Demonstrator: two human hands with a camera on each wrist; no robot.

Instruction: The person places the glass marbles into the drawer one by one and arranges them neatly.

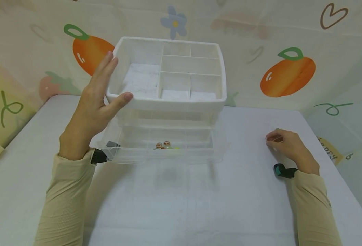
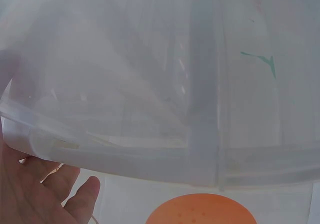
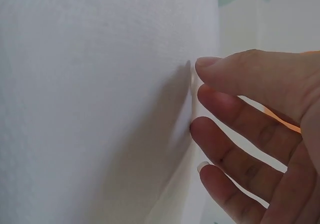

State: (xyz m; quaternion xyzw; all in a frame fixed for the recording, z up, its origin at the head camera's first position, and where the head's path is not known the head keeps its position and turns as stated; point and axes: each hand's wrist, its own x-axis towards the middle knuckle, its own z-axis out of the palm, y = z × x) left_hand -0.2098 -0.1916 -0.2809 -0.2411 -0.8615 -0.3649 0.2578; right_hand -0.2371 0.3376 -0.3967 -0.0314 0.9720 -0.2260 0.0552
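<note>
A white storage box (image 1: 168,105) with a divided top tray stands on the table, its clear drawer (image 1: 196,153) pulled out at the front. Several small marbles (image 1: 158,145) with reddish-brown markings lie in the drawer, beside a yellow-green bit. My left hand (image 1: 96,94) rests against the box's left side, thumb over the front rim and fingers extended. In the left wrist view, the clear drawer (image 2: 125,83) fills most of the picture. Over the table to the right, my right hand (image 1: 286,145) has its fingers loosely bent; in the right wrist view, nothing shows between the fingertips (image 3: 202,129).
A white cloth covers the table (image 1: 168,212). Behind it hangs a patterned curtain (image 1: 242,34) with orange fruit, flowers and hearts. Each wrist wears a dark strap with a small camera mount (image 1: 283,171).
</note>
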